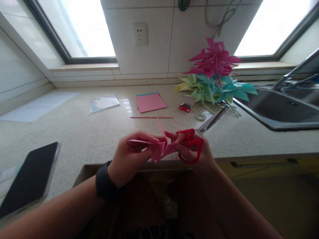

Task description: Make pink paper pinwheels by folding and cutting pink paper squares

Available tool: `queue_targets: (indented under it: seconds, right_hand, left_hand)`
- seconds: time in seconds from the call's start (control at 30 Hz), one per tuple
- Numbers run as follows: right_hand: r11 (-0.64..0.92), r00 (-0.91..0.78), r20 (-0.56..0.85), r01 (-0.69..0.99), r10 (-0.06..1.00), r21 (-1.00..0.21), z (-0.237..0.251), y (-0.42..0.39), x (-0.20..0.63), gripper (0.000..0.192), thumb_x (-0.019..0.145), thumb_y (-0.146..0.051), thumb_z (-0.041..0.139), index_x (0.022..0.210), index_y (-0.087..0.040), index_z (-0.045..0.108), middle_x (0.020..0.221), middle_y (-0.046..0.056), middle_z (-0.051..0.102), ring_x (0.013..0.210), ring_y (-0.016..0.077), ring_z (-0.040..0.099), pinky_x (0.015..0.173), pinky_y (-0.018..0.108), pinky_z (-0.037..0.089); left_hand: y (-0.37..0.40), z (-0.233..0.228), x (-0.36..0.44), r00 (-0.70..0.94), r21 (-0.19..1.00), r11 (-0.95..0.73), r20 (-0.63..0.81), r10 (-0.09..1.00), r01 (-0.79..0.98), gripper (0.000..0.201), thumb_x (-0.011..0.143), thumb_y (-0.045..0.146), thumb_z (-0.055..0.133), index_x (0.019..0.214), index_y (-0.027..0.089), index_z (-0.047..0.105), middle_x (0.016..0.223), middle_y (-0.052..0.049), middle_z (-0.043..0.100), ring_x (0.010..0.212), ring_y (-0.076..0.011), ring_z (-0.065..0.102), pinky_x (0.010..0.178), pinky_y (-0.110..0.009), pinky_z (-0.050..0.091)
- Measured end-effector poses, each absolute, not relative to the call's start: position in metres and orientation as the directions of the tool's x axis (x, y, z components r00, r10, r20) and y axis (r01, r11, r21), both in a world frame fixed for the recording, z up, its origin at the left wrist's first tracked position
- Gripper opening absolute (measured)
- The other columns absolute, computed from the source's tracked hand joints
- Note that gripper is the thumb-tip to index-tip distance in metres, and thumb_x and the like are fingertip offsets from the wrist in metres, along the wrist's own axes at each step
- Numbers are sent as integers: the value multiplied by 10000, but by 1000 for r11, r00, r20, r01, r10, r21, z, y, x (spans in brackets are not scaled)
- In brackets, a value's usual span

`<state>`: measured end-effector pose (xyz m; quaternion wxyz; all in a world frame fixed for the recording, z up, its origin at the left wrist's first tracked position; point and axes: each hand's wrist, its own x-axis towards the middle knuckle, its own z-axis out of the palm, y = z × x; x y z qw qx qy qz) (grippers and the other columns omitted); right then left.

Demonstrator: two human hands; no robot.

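A pink folded paper piece (161,148) with several pointed flaps is held over the counter's front edge. My left hand (132,151) pinches its left side between thumb and fingers. On the other side, the fingers of my right hand (205,156) are closed on its right flap. Red-handled scissors (213,122) hang on my right hand too, the blades pointing away to the upper right, close together. Just beyond the hands lies a thin pink stick (144,117). Pink square sheets (151,103), with a blue edge showing, rest farther back.
Folded paper flowers in magenta (215,61) and pale blue (226,88) are piled by the sink (264,109). Nearby are a small red box (184,107) and a tape roll (200,117). A black tablet (30,176), a plastic packet (104,103) and a printed sheet (37,105) lie leftward.
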<state>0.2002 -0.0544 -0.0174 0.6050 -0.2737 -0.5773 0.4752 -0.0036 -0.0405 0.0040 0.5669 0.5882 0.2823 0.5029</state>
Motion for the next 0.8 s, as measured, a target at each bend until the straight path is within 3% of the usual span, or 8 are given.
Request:
queue_targets:
  seconds: [0.4,0.8]
  right_hand:
    - [356,-174,414,-285,894,-890,-18,-56,200,176,815,-157,784,728,-247,660,843,7,734,1245,261,637,994,363,551]
    - [368,-169,424,-285,890,-885,-17,-55,199,139,808,-160,794,772,-261,707,842,-7,730,1199,238,663,1015,375,539]
  left_hand:
    - [-42,2,-6,426,946,-173,281,860,-274,141,824,84,770,835,216,720,1080,-15,802,988,-167,753,865,-240,590]
    - [-40,0,-4,363,952,-193,271,892,-238,197,826,35,721,834,231,705,999,14,802,914,-137,747,792,-214,589]
